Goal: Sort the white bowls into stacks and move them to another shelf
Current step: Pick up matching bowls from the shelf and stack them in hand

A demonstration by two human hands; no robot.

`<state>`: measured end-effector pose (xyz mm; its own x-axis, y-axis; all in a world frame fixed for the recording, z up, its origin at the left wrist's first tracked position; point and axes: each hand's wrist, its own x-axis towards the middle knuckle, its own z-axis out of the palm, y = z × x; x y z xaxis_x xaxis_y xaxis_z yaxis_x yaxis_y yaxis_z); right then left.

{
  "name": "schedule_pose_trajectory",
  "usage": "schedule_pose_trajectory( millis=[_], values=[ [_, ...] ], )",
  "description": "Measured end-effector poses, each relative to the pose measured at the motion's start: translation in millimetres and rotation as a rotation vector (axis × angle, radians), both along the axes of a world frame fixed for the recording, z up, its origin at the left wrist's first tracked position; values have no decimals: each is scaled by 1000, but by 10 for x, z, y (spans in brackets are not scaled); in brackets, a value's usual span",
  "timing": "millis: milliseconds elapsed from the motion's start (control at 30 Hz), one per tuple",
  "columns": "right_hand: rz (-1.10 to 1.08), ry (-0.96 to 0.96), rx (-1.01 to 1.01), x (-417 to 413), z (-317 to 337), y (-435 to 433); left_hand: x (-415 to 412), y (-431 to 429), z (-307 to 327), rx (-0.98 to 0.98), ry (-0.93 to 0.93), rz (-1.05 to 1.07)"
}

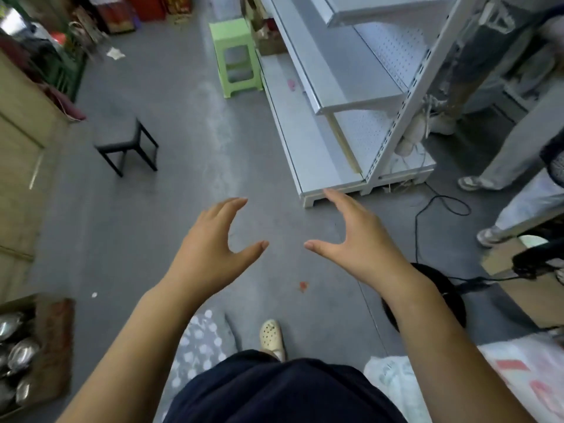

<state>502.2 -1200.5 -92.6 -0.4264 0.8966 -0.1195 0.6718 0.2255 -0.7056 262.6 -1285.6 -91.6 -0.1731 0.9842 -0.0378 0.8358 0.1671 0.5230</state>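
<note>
No white bowls are in view. My left hand (210, 242) and my right hand (357, 239) are held out in front of me over the grey floor, palms facing each other, fingers curved and apart, holding nothing. A white metal shelf unit (320, 87) stands ahead to the right, and its visible boards carry no bowls. My right hand's fingertips line up with the front corner of its base.
A green plastic stool (236, 56) and a small black stool (128, 145) stand on the floor ahead. A cardboard box of shiny metal dishes (18, 361) sits at lower left. Other people's legs (518, 148), a black cable (439, 206) and a round black base (427, 297) are at right.
</note>
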Motion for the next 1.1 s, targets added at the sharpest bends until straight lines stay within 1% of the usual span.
schedule_pose_trajectory(
  millis=[100, 267, 367, 700, 900, 1100],
  values=[
    [-12, 35, 31, -461, 73, 395, -444, 446, 125, 23, 23, -8],
    [55, -32, 19, -998, 105, 981, -940, 1054, 162, 25, -11, -15],
    [69, -40, 9, -1239, 112, 1394, -1176, 1421, 140, 25, -41, -8],
    [107, -21, 91, -2108, 245, 3171, -1943, 3066, 348, 109, -21, 48],
    [139, -39, 127, -2477, 415, 4142, -2290, 3980, 427, 152, -66, 83],
    [73, -32, 155, -2691, 566, 4887, -2513, 4838, 472, 166, -87, 24]
  ],
)
